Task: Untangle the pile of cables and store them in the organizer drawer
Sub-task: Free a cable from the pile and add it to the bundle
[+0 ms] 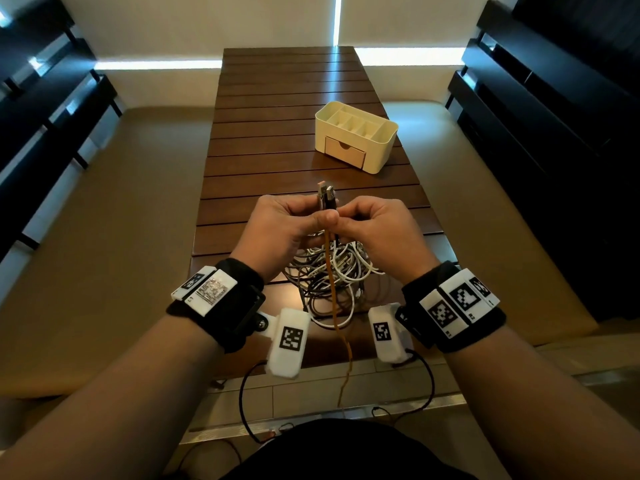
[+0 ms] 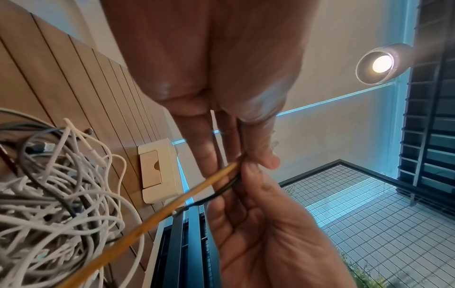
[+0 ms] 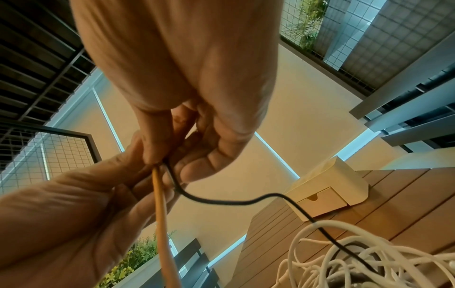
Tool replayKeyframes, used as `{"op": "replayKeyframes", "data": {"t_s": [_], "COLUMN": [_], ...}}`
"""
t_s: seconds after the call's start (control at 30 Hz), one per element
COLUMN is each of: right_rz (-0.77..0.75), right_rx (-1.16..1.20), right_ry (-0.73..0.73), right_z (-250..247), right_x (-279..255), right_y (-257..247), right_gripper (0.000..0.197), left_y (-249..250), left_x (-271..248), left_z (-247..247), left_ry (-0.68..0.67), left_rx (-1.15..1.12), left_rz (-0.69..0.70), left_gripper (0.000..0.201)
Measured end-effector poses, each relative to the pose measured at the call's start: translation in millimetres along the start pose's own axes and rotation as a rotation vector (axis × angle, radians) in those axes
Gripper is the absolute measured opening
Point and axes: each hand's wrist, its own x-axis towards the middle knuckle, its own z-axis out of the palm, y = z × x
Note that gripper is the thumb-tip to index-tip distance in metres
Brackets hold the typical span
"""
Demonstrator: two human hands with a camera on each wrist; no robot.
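Both hands meet above the cable pile (image 1: 329, 271) on the table (image 1: 277, 140): the left hand (image 1: 282, 225) and right hand (image 1: 375, 225) pinch an orange cable (image 1: 333, 299) and a black cable (image 3: 246, 202) together, plugs upward. The organizer (image 1: 356, 135) stands beyond, drawer (image 1: 344, 152) closed

A slatted table (image 1: 277, 140) of dark, polished wood catches window glare on its far boards. The cream organizer (image 1: 377, 147) looks like smooth matt plastic, its drawer (image 1: 344, 154) front a paler wood-toned panel. The cables (image 1: 329, 278) wear smooth white, grey and black rubbery sheaths; the orange cable (image 1: 330, 271) appears matt. Plug tips (image 1: 326, 194) glint like metal.
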Motion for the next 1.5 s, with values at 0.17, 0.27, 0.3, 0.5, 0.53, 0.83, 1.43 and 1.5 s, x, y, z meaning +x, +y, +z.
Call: {"op": "replayKeyframes", "data": {"t_s": [0.17,0.27,0.3,0.5,0.53,0.83,1.43,1.5], "right_rz": [0.003,-0.001,-0.004,-0.048,-0.05,-0.075,0.142,0.14], "right_rx": [0.024,0.067,0.081,0.139,0.151,0.127,-0.306,-0.216], "right_ry": [0.0,0.017,0.016,-0.052,-0.057,-0.001,-0.225,-0.161], "right_z": [3.9,5.7,5.0,-4.0,-4.0,2.5,-9.6,-15.3], "right_x": [1.4,1.2,1.2,1.2,1.1,4.6,14.7,17.9], "right_y": [-0.1,0.4,-0.4,-12.2,-13.3,-9.5,35.1,23.7], "right_gripper": [0.004,0.005,0.004,0.009,0.011,0.008,0.026,0.027], "left_y": [0.8,3.4,4.8,8.8,8.4,5.7,14.5,8.7], "left_x": [3.3,5.1,5.7,7.6,8.2,13.9,16.9,16.6], "left_z": [0.7,-0.9,-1.2,-1.5,-1.8,-1.2,-17.1,-17.2], "left_ry": [0.019,0.005,-0.005,-0.133,-0.126,-0.051,0.11,0.114], "left_rx": [0.006,0.032,0.037,0.109,0.134,0.241,0.162,0.293], "left_rz": [-0.011,0.0,0.004,0.067,0.092,0.182,0.242,0.236], "left_gripper": [0.024,0.029,0.03,0.042,0.039,0.018,0.015,0.014]}}
